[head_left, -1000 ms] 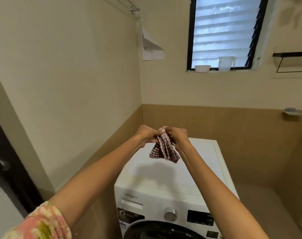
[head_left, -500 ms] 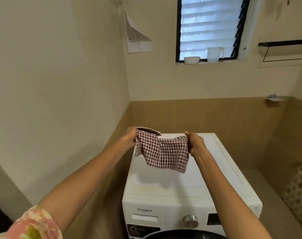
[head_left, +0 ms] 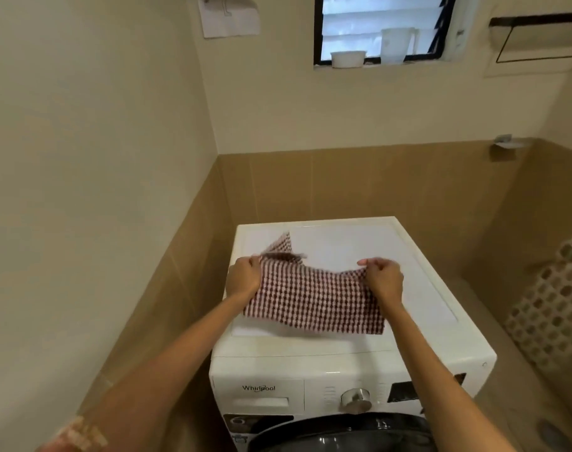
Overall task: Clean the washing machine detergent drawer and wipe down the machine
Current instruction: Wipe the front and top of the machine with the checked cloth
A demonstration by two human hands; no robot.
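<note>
Holding the red-and-white checked cloth stretched out above the top panel of the white Whirlpool washing machine. Gripped along the far edge only, near both upper corners, presumably to open out a full wiping face before laying it down.

Left hand: closed on the left end of the far edge, fingers curled round the fabric, back of hand toward the camera; single fingertips not distinguishable. Right hand: pinching the right corner between thumb and curled fingers, knuckles raised. Set well apart at matching height, so as to draw the cloth taut across its width.

Hanging toward the viewer, near hem free over the front part of the top panel. Thin shadow beneath, hence judged just clear of the surface; impossible to confirm contact. One far corner flipped up behind the left hand, blurred.

Detergent drawer: seated shut in the front panel at left, under the brand name, beside the program dial. Not yet opened or touched. Dark door below, partly out of frame.

Judged stage: early, readying the cloth. Wiping of the top panel likely first, given the position directly over it. Next move, as advice: lower flat, press with an open palm, smooth out folds to avoid streaks. Mind the loose corner.

Also present: white bowl and jug on the window sill, well apart from the work.
</note>
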